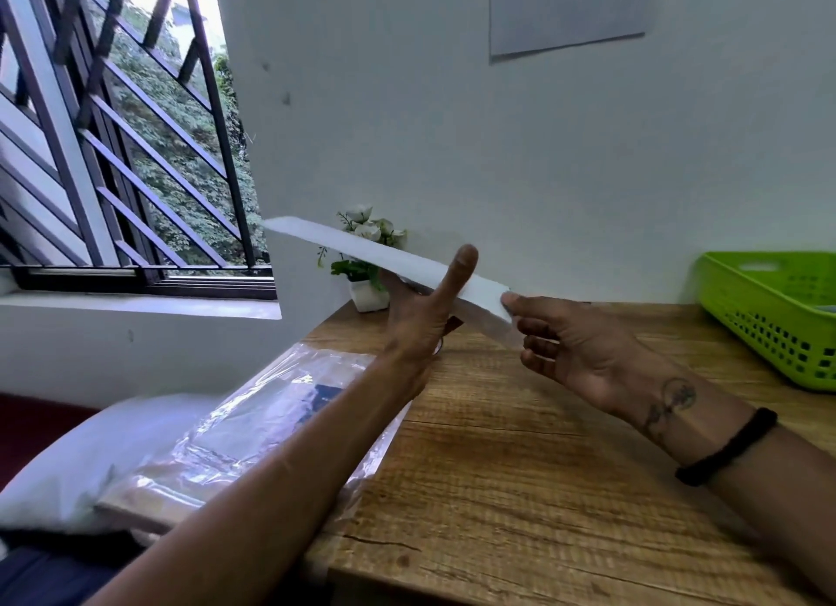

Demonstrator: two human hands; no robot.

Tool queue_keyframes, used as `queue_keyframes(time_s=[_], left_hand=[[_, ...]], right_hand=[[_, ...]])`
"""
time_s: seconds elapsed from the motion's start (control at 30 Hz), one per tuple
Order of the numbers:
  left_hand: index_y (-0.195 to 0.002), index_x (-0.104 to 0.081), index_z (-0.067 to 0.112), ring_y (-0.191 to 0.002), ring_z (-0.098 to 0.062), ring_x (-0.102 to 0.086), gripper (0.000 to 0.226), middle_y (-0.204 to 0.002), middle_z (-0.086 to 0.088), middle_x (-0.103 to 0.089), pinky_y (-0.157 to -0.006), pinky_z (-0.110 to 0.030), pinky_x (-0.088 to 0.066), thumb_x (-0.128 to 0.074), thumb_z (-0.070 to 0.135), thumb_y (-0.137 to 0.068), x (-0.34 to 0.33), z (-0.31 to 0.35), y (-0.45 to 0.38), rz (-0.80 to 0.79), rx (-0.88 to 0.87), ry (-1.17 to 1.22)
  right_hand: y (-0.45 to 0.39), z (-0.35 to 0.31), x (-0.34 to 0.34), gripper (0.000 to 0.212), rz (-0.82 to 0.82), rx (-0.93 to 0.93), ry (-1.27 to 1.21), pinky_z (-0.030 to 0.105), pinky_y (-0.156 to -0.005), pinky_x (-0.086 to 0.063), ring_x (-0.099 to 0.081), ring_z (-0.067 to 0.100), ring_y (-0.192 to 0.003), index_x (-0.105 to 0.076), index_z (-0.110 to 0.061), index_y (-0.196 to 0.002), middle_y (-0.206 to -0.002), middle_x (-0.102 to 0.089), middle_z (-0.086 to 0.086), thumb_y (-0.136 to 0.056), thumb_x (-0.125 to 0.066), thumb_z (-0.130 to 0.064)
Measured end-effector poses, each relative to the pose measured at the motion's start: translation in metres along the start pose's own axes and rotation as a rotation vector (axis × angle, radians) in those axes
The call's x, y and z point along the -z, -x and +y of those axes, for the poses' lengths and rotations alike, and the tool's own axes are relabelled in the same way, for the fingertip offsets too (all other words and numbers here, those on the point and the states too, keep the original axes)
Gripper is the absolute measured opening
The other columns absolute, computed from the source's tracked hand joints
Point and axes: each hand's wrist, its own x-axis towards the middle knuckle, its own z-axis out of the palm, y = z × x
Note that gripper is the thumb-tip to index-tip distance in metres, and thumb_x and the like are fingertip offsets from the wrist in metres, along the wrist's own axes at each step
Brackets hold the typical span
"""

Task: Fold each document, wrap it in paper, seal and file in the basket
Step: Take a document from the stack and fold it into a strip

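Two hands hold one folded white document (389, 257) in the air above the wooden bench (520, 470), and it runs as a long narrow strip from upper left, near the window, down to the right. Your left hand (423, 316) supports it from beneath about midway along, with the thumb raised straight up beside the near edge; the fingers lie under the sheet and you cannot see how far they curl. Your right hand (574, 347) pinches the strip's right end between thumb and forefinger, the other fingers curled loosely below it. A black band (728, 451) circles that wrist.

Below the document the bench top is bare wood between your forearms and out toward the right. Its left edge runs diagonally from the small potted plant (366, 261) at the far corner back toward you. A clear plastic packet of paper (253, 424) lies across that left edge, partly off the bench, resting on a white pillow (90, 451) beside it; your left forearm passes over the packet. The green basket (778, 316) sits at the far right of the bench against the wall, well apart from both hands, its rim cut off by the frame. The strip's far tip overlaps the plant in view.
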Motion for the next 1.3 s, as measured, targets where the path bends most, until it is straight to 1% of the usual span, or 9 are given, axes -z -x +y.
queue_keyframes(time_s=[0.2,0.3,0.37,0.47,0.57,0.67,0.87,1.17,1.3], left_hand=[[-0.154,-0.018,0.035,-0.121,-0.019,-0.065,0.127,-0.139,-0.003,-0.057,-0.097,-0.039,-0.06,-0.097,0.05,-0.055,-0.002,-0.012,-0.003,-0.181,-0.051,-0.271],[-0.136,-0.064,0.034,-0.13,-0.021,-0.063,0.065,-0.132,0.007,-0.071,-0.102,-0.031,-0.056,-0.089,0.045,-0.077,0.046,-0.097,-0.033,-0.185,0.231,-0.29],[-0.131,-0.066,0.049,-0.144,-0.037,-0.049,0.043,-0.139,0.002,-0.068,-0.107,-0.042,-0.054,-0.078,0.036,-0.093,0.072,-0.162,-0.07,-0.153,0.349,-0.206],[-0.12,-0.065,0.054,-0.124,-0.035,-0.066,0.052,-0.132,-0.007,-0.071,-0.099,-0.049,-0.058,-0.073,0.009,-0.096,0.062,-0.123,-0.054,-0.152,0.409,0.012],[-0.118,-0.065,0.032,-0.106,-0.027,-0.073,0.036,-0.125,-0.019,-0.072,-0.094,-0.053,-0.059,-0.074,0.054,-0.09,0.009,-0.036,-0.009,-0.265,0.264,-0.245],[-0.115,-0.066,0.015,-0.083,-0.023,-0.077,0.035,-0.098,-0.008,-0.08,-0.073,-0.04,-0.062,-0.056,0.046,-0.104,0.006,-0.027,-0.003,-0.282,0.251,-0.192],[-0.114,-0.075,0.012,-0.102,-0.029,-0.075,0.023,-0.11,-0.013,-0.078,-0.09,-0.045,-0.063,-0.077,0.012,-0.091,0.009,-0.031,-0.003,-0.221,0.233,-0.352],[-0.097,-0.078,0.015,-0.092,-0.021,-0.074,0.012,-0.104,-0.009,-0.077,-0.071,-0.03,-0.059,-0.083,0.019,-0.087,0.007,-0.025,0.001,-0.19,0.14,-0.448],[-0.094,-0.08,0.011,-0.095,-0.026,-0.076,0.021,-0.097,-0.006,-0.08,-0.081,-0.039,-0.063,-0.086,0.029,-0.084,0.006,-0.022,0.004,-0.182,0.114,-0.439]], right_hand=[[-0.006,-0.008,0.008,0.021,0.173,-0.108,-0.142,0.047,-0.099,-0.053,-0.061,0.03,-0.112,-0.068,-0.015,-0.105,-0.117,-0.067,0.012,-0.086,-0.078,-0.017],[-0.009,-0.017,0.018,0.014,0.251,-0.124,-0.28,0.052,-0.099,-0.056,-0.061,0.034,-0.111,-0.061,-0.008,-0.102,-0.114,-0.06,0.017,-0.091,-0.07,-0.005],[-0.012,-0.019,0.026,0.003,0.239,-0.099,-0.334,0.04,-0.094,-0.058,-0.066,0.026,-0.095,-0.058,0.001,-0.096,-0.102,-0.063,0.017,-0.098,-0.058,0.003],[-0.019,-0.014,0.039,0.014,0.17,-0.062,-0.225,0.031,-0.07,-0.057,-0.065,0.022,-0.085,-0.063,0.006,-0.107,-0.105,-0.069,0.018,-0.099,-0.051,0.007],[-0.028,-0.004,0.047,0.024,0.212,-0.029,-0.022,0.035,-0.072,-0.059,-0.069,0.028,-0.089,-0.07,0.004,-0.112,-0.12,-0.072,0.023,-0.089,-0.066,0.007],[-0.028,0.001,0.045,0.033,0.242,0.044,0.07,0.028,-0.054,-0.061,-0.073,0.025,-0.079,-0.07,-0.002,-0.115,-0.106,-0.075,0.02,-0.084,-0.077,0.006],[-0.023,0.006,0.033,0.029,0.099,0.076,0.236,0.029,-0.06,-0.061,-0.075,0.026,-0.084,-0.074,-0.007,-0.111,-0.105,-0.077,0.016,-0.084,-0.078,0.002],[-0.021,0.009,0.028,0.023,0.019,0.092,0.196,0.043,-0.086,-0.062,-0.076,0.038,-0.097,-0.078,0.0,-0.099,-0.1,-0.079,0.02,-0.077,-0.085,-0.007],[-0.017,0.01,0.025,0.032,0.06,0.124,0.243,0.035,-0.072,-0.062,-0.077,0.029,-0.086,-0.075,0.0,-0.101,-0.096,-0.08,0.015,-0.074,-0.089,-0.011]])
